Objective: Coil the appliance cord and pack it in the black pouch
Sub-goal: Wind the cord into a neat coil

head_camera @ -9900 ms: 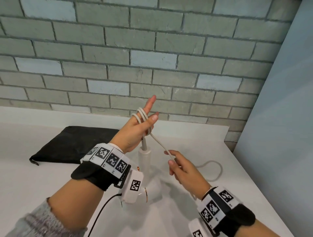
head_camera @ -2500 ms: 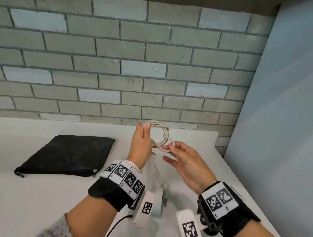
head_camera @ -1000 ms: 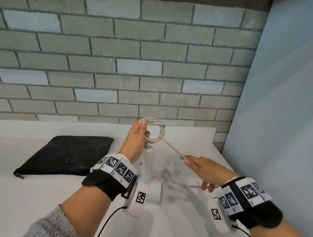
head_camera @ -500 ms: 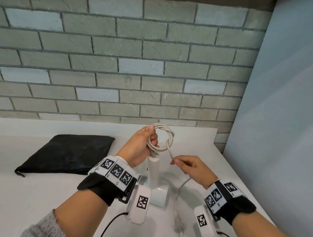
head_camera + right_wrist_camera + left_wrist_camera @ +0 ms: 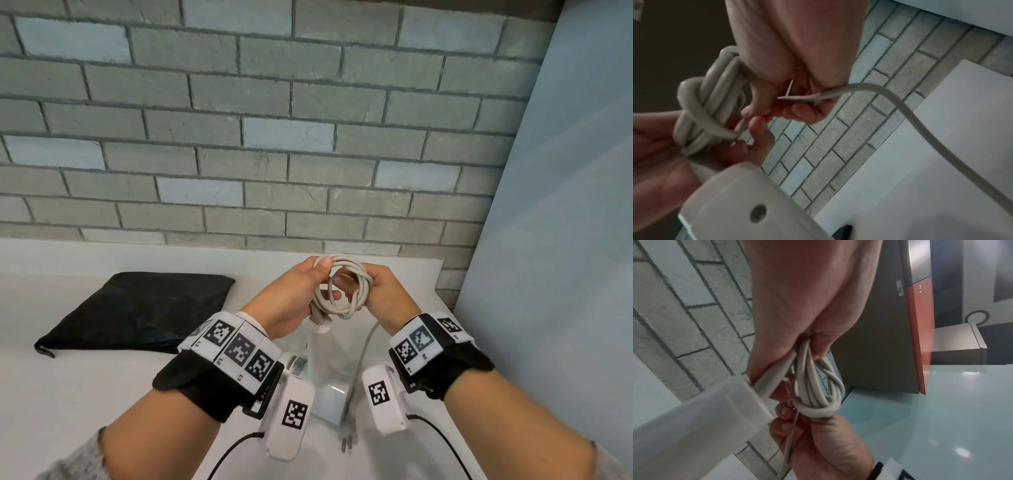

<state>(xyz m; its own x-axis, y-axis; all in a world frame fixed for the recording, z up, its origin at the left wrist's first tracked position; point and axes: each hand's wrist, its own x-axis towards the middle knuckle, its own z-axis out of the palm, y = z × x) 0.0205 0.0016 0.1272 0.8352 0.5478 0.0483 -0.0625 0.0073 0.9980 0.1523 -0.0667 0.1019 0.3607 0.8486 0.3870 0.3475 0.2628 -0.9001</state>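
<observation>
Coiling step, nearly closed out. I see the pale grey rubbery appliance cord (image 5: 342, 289) gathered into a small bundle of several loops, held up above the white tabletop (image 5: 85, 394) between both hands. Left hand (image 5: 291, 301) has thumb and fingers curled round the near side of the bundle, pinching the loops where the cord enters the white plastic appliance (image 5: 323, 363), which hangs below. Right hand (image 5: 387, 294) has its fingers curled on the far side of the coil; the left wrist view shows one turn of cord (image 5: 818, 410) wrapped crosswise round the loops right at those fingers. A loose tail runs down from the right hand to the two-pronged plug (image 5: 346, 442), which hangs low near the tabletop; I cannot tell whether it touches. The black soft fabric pouch (image 5: 137, 311) lies flat on the table, well to the left, and its opening looks shut. My read: next comes cinching or tucking that tail so the coil holds, then freeing one hand to open the pouch. Risk is the loops springing apart if either grip loosens.
</observation>
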